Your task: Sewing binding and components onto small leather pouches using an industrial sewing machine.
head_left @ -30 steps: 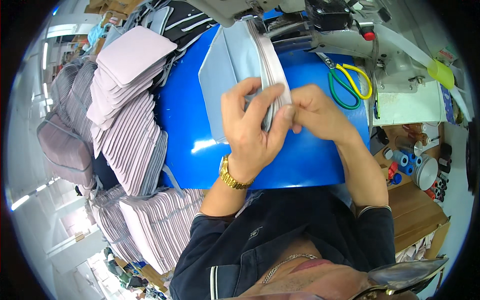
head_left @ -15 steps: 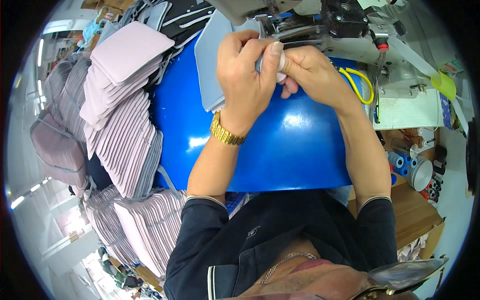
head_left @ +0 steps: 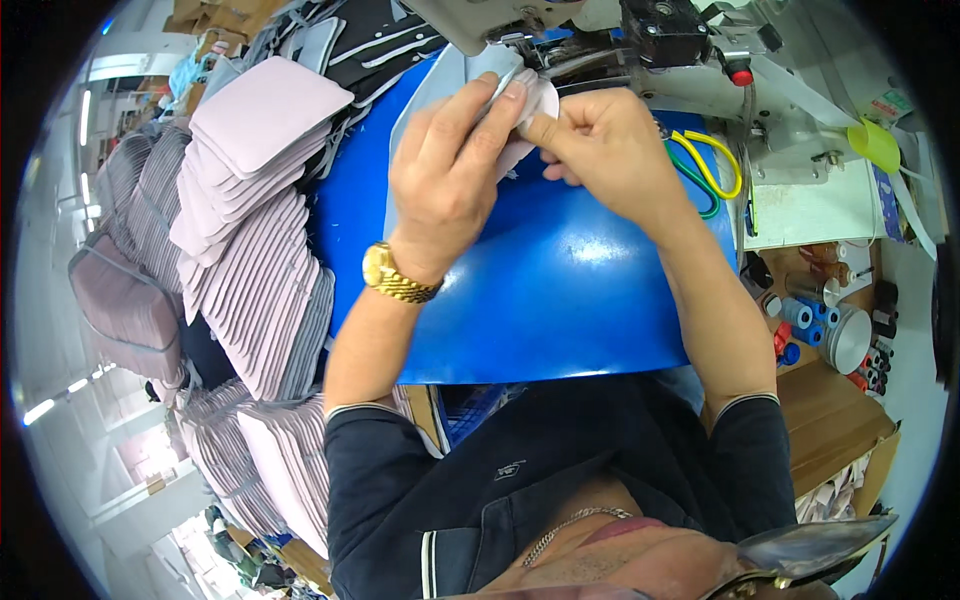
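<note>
A flat fabric piece point(head_left: 541, 97), grey-blue on one face and pale pink on the other, lies at the sewing machine point(head_left: 585, 15) with its near edge folded up. My left hand point(head_left: 445, 175), with a gold watch on the wrist, holds the fold between thumb and fingers. Beside it, my right hand point(head_left: 612, 145) is closed in a pinch at the pink edge; its fingertips partly hide the cloth there. Part of the piece runs under my left hand and toward the machine head.
On the left stand stacks of pink and grey fabric pieces point(head_left: 255, 290). Scissors point(head_left: 722, 165) with yellow and green handles lie right of my right hand on the blue tabletop point(head_left: 560, 310). Thread spools point(head_left: 805, 315) and a cardboard box point(head_left: 835, 410) are at the right.
My left hand has shifted left and slightly down, and the right a little left. More of the folded pink fabric shows between them. The scissors' green handle has come into view.
</note>
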Demonstrator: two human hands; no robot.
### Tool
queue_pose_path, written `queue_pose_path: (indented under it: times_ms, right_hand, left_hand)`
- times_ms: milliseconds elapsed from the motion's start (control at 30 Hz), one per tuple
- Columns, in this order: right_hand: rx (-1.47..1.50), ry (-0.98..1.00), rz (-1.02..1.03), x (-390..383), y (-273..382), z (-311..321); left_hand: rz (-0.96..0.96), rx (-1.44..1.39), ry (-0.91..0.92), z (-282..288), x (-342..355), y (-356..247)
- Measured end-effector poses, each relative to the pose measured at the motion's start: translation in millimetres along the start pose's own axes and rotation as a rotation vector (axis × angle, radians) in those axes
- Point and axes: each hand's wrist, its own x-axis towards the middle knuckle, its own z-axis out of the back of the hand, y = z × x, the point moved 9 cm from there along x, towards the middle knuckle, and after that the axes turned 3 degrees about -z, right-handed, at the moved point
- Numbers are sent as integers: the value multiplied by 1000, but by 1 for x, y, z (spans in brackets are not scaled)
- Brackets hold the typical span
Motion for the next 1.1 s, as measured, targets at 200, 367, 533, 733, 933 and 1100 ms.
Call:
queue_pose_path:
  times_ms: [200, 367, 533, 733, 933, 1100]
  right_hand:
    - [83, 51, -65, -8, -31, -20]
    - [254, 99, -99, -8, -53, -36]
    - [443, 123, -22, -6, -58, -46]
    - [549, 28, 57, 5, -53, -49]
    - [492, 5, 43, 4, -42, -40]
    - [449, 41, 24, 1, -36, -27]
  left_hand:
    - [-201, 176, 374, -11, 4, -19]
    - [-59, 10, 301, -17, 5, -19]
    - [8, 70, 214, -23, -1, -21]
    - [36, 151, 124, -29, 5, -11]
    - [97, 192, 120, -29, 18, -11]
    - [255, 144, 172, -30, 28, -5]
